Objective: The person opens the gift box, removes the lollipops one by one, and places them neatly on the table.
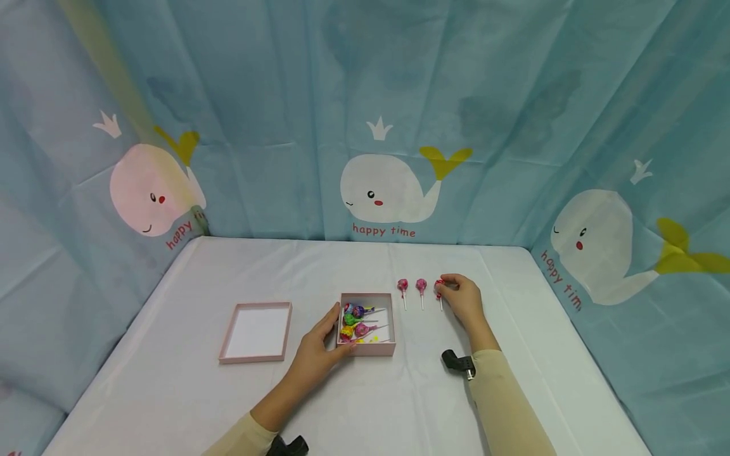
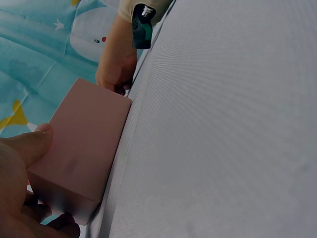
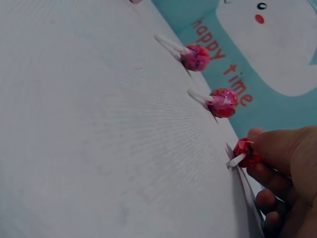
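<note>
My right hand pinches a red-wrapped lollipop by its round head, low over the white cloth, with its white stick pointing toward me. Left of it lie two pink-wrapped lollipops in a row, sticks the same way. My left hand holds the left side of an open pink box. Its thumb lies on the box's front wall in the left wrist view. Inside the box, several lollipops in purple, green, yellow and pink wrappers sit toward the left.
A shallow pink box lid with a white inside lies left of the box. White cloth covers the table. Blue curtains with whale prints hang behind and along both sides.
</note>
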A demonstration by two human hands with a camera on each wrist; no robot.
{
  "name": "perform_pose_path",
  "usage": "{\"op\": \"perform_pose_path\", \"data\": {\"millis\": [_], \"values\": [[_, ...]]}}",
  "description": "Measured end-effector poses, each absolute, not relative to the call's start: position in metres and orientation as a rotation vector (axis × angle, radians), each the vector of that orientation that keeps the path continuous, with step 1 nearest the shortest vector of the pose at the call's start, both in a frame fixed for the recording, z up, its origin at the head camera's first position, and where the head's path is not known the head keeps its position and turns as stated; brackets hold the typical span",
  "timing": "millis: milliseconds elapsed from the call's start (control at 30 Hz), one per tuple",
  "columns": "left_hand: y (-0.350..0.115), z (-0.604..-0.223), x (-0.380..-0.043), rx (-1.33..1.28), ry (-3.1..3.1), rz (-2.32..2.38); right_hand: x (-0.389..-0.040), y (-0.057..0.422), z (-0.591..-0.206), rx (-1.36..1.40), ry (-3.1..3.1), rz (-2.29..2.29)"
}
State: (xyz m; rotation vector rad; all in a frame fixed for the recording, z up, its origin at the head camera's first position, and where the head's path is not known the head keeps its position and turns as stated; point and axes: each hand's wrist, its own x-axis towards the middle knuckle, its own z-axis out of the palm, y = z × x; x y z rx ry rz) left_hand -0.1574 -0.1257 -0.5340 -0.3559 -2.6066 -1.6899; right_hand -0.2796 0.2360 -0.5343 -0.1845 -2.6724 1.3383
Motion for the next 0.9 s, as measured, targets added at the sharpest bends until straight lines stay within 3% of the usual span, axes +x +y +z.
{"op": "perform_pose_path", "data": {"millis": [667, 900], "values": [[-0.123, -0.533, -0.156, -0.368, -2.605, -1.666, -0.27, 0.245, -0.514, -0.163, -2.683, 1.371], [-0.124, -0.533, -0.156, -0.379, -2.587, -1.651, -0.271, 0.236, -0.498, -0.016, -2.661, 1.323]]}}
